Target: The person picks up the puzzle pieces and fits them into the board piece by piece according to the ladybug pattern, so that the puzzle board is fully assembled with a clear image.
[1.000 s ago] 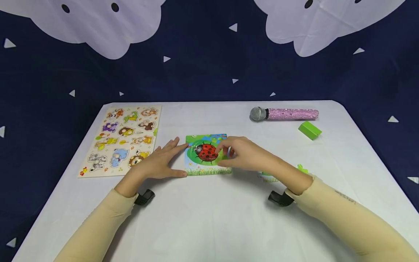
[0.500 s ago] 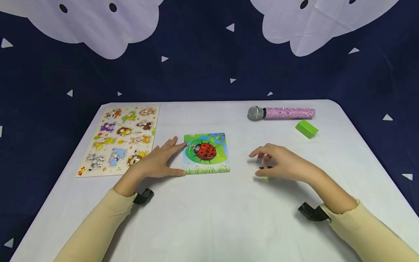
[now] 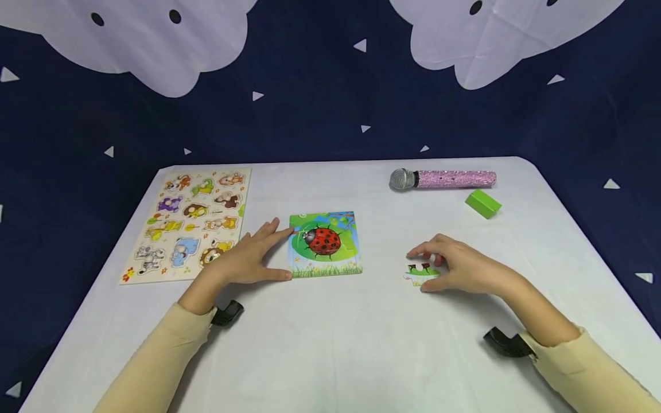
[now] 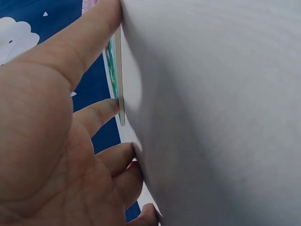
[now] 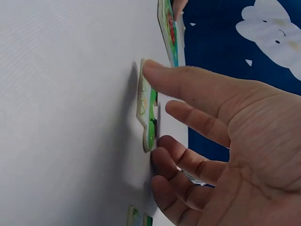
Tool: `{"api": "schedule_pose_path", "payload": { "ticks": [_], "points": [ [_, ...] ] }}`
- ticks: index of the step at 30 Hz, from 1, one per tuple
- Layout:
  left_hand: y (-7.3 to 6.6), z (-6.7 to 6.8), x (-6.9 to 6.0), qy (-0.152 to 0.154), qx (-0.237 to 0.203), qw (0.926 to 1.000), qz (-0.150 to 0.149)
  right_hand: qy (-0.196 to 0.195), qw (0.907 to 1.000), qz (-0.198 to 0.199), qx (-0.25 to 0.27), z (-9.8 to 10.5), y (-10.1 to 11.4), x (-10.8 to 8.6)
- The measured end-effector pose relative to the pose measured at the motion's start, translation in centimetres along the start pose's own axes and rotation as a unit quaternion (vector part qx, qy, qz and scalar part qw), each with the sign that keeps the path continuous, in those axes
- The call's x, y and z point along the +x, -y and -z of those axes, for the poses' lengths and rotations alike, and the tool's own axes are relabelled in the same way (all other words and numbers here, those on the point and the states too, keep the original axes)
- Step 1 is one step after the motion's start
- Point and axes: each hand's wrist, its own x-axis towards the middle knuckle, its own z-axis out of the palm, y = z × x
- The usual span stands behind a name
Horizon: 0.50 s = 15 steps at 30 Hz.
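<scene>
In the head view a square ladybug jigsaw puzzle [image 3: 324, 266] lies flat at the middle of the table. My left hand [image 3: 253, 256] lies at its left side, fingers spread, with the thumb and a fingertip touching the edge. To the right, a small loose puzzle piece [image 3: 415, 277] shows green, white and dark bits. My right hand [image 3: 462, 267] reaches over it with bent, spaced fingers. The right wrist view shows the thumb [image 5: 183, 82] touching one end of this piece [image 5: 146, 110], the other fingers apart from it. Part of another puzzle piece [image 5: 135, 215] shows below.
An animal peg puzzle board [image 3: 206, 198] lies at the left. Back right are a pink glittery microphone [image 3: 454, 179] and a green block [image 3: 483, 203]. A dark blue cloth [image 3: 320, 74] with clouds hangs behind the white table [image 3: 335, 344].
My right hand has left the ladybug puzzle and moved right to the loose piece, its thumb now at that piece. The left hand has stayed at the puzzle's left edge.
</scene>
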Motion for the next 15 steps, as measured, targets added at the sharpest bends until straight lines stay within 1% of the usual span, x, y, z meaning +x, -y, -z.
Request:
{"api": "schedule_pose_path", "payload": {
  "ticks": [2,7,12,15],
  "points": [
    [0.02,-0.08,0.17,-0.001,0.0,1.0,-0.003,-0.004,1.0,0.005,0.002,-0.05,-0.17,-0.08],
    [0.26,-0.35,0.47,-0.007,0.004,0.9999,-0.012,0.009,0.9999,0.002,0.009,-0.07,-0.31,-0.31],
    [0.53,-0.42,0.31,-0.009,0.009,0.9999,-0.012,0.023,0.9995,0.007,0.02,-0.32,-0.3,-0.25],
    [0.53,-0.32,0.27,-0.012,0.007,0.9998,-0.012,0.02,0.9995,0.012,0.023,-0.31,-0.32,-0.14]
  ]
}}
